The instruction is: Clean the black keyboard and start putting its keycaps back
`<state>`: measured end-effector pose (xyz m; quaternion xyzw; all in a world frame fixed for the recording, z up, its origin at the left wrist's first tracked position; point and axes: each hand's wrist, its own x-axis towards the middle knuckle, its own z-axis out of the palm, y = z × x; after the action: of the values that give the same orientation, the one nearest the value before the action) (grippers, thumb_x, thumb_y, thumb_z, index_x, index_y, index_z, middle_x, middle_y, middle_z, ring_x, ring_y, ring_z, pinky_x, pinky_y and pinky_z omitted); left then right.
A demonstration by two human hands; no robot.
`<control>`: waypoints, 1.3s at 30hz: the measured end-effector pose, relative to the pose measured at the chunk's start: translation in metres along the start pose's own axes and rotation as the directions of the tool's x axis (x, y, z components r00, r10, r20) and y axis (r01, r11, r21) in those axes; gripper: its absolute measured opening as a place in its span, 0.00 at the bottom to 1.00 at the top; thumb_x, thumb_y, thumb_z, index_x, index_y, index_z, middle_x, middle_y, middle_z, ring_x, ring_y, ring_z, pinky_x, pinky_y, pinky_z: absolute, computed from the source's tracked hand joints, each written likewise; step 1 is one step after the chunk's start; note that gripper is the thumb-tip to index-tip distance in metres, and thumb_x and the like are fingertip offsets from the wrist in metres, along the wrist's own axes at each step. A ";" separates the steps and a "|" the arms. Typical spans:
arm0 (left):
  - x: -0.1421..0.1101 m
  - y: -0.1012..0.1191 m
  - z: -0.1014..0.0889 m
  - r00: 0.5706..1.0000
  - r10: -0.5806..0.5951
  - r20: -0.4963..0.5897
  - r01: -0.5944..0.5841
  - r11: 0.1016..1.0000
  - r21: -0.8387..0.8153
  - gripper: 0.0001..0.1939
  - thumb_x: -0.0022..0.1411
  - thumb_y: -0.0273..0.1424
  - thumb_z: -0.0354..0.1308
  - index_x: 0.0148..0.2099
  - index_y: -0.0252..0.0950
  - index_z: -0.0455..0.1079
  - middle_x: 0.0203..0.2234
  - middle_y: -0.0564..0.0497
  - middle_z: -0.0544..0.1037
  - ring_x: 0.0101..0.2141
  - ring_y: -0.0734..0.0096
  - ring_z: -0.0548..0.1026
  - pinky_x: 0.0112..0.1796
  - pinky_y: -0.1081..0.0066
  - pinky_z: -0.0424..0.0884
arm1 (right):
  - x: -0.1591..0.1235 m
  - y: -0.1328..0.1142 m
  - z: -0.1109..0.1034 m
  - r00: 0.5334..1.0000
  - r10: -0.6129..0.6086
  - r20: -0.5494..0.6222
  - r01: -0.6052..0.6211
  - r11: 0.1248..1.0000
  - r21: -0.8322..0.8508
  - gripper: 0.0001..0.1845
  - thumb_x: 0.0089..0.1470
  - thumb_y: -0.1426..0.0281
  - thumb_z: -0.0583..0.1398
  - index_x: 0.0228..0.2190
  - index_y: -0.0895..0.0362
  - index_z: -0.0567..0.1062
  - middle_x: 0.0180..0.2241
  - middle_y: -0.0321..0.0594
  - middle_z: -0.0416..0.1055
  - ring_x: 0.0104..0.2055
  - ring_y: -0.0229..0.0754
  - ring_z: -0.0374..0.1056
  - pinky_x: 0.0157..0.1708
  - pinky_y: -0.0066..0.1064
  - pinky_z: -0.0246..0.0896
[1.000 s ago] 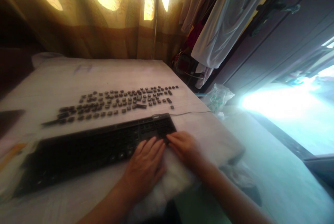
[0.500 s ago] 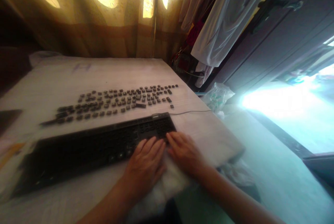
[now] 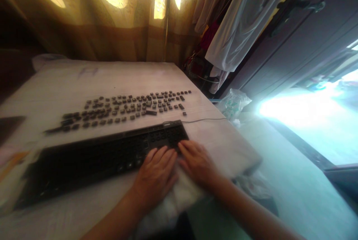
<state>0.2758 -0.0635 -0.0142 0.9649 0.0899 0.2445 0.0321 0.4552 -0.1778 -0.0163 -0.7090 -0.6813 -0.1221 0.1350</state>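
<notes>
A black keyboard [image 3: 92, 163] lies at a slant across the near part of the table, its right end turned away from me. My left hand [image 3: 156, 171] rests on the keyboard's near edge toward the right, fingers stretched out side by side over it and thumb off the edge. Beside it, my right hand [image 3: 198, 163] touches the keyboard's right end with its fingertips, fingers extended. Anything under the fingertips is hidden. Beyond the keyboard, many loose dark keycaps [image 3: 123, 110] lie in rough rows, with a longer keycap [image 3: 151, 113] among them.
The pale table [image 3: 134, 78] ends on the right above a bright floor [image 3: 293, 180]. A thin cable [image 3: 204, 120] runs from the keyboard over that edge. A plastic bag [image 3: 233, 102] lies beyond it. Curtains [image 3: 112, 35] hang behind; a yellow object [image 3: 12, 161] is at left.
Both hands stay in nearly the same place on the keyboard. The view has shifted very slightly; the keyboard and keycaps lie as before.
</notes>
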 end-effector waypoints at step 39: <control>-0.007 -0.016 0.000 0.980 0.040 -0.194 -0.034 0.999 0.038 0.17 0.70 0.29 0.50 0.58 0.38 0.71 0.50 0.48 0.80 0.51 0.62 0.75 0.54 0.61 0.70 | 0.067 0.099 0.032 0.917 0.358 -0.177 -0.302 0.912 0.278 0.12 0.62 0.72 0.58 0.42 0.54 0.80 0.41 0.45 0.79 0.44 0.47 0.75 0.49 0.45 0.72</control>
<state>0.2673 -0.0490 -0.0197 0.9383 0.0787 0.3368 0.0021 0.5564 -0.1072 -0.0245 -0.7739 -0.5412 -0.0916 0.3161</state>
